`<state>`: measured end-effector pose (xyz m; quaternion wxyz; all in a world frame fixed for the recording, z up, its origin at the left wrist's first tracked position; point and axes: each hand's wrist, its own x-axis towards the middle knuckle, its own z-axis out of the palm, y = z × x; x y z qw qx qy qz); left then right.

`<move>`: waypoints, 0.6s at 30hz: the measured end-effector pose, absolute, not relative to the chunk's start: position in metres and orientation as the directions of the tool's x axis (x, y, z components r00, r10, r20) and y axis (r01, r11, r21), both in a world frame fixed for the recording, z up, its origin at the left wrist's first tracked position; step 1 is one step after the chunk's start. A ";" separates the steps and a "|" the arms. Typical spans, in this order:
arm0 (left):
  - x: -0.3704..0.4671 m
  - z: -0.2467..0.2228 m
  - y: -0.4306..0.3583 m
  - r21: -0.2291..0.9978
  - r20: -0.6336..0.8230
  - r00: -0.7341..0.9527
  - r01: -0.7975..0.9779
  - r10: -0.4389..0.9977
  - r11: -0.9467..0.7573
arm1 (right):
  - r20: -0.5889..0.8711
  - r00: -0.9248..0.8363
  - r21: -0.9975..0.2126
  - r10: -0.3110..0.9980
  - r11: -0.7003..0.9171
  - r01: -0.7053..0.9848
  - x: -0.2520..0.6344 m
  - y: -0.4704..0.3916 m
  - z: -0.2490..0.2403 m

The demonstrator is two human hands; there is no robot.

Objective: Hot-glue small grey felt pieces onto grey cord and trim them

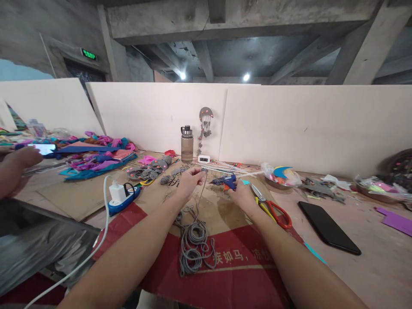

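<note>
Gluing, it seemed, was lining up!
Left grip pinched a grey scrap over the bench, cord coiled near; right grip met the glue gun, closure unclear. Next probably called for steady aim.

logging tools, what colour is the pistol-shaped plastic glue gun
The glue gun is mainly dark blue, head view.

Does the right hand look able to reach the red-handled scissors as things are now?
Probably yes: the scissors lie uncovered just beside the right hand. However, it appears to hold the blue glue gun, so it may need to let go first.
</note>
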<state>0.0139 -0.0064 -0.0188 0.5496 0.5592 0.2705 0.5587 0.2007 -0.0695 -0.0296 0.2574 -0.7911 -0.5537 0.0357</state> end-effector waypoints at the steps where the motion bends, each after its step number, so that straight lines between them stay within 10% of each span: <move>1: 0.014 -0.018 -0.006 0.917 0.327 0.232 -0.311 0.916 -0.249 | 0.206 0.365 -0.430 0.908 -0.251 0.867 0.201 -0.069 -0.032; 7: 0.017 -0.016 -0.012 0.935 0.314 0.271 -0.254 0.910 -0.248 | 0.436 0.300 -0.465 0.848 -0.074 0.882 0.200 -0.070 -0.035; 12: 0.024 -0.014 -0.024 0.930 0.356 0.318 -0.217 0.878 -0.298 | 0.340 0.179 -0.914 0.923 0.281 0.292 0.176 -0.079 -0.023; 18: 0.028 -0.012 -0.032 0.912 0.409 0.360 -0.147 0.838 -0.383 | 0.275 0.053 -0.958 0.960 0.278 -0.065 0.158 -0.087 -0.021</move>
